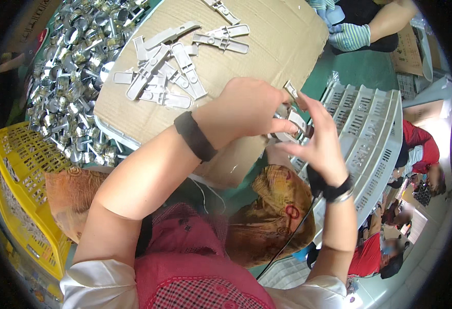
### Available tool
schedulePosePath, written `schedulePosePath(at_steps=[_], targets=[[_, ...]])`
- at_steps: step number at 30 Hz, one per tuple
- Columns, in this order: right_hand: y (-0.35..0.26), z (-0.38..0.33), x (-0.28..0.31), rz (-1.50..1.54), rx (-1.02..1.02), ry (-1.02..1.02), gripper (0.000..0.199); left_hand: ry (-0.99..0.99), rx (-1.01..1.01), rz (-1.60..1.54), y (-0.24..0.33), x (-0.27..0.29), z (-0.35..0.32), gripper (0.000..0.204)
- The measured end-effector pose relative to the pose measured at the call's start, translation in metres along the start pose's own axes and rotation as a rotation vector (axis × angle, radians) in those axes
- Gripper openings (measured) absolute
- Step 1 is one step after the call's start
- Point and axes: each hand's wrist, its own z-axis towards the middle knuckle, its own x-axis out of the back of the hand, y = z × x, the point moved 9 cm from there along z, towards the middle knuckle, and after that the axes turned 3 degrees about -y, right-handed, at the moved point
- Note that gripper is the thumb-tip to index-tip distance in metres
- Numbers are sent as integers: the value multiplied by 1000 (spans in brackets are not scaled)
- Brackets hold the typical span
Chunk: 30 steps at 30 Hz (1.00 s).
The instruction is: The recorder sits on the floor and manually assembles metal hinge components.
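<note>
At the cardboard edge (302, 67), hands (249, 105) surround grey plastic (298, 121)

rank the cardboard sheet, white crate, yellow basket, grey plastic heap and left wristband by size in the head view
Cardboard sheet
White crate and yellow basket: too close to call, both partly hidden
Grey plastic heap
Left wristband

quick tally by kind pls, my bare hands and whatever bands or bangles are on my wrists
Bare hands, left hand and right hand: 2
Black bands, left wristband and right wristband: 2
Silver-coloured bangle, on the right wrist: 1
Total: 5
</note>
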Motion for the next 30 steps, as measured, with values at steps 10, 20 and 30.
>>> schedulePosePath(at_steps=[10,20,30], targets=[[19,21,-1,157,-111,-120,47,49,-58,-6,-4,-2,13,51],[20,13,8,-21,-164,10,72,-12,-33,-50,-9,-3,31,58],[9,23,12,-245,-110,22,59,24,-72,-158,-16,8,38,71]])
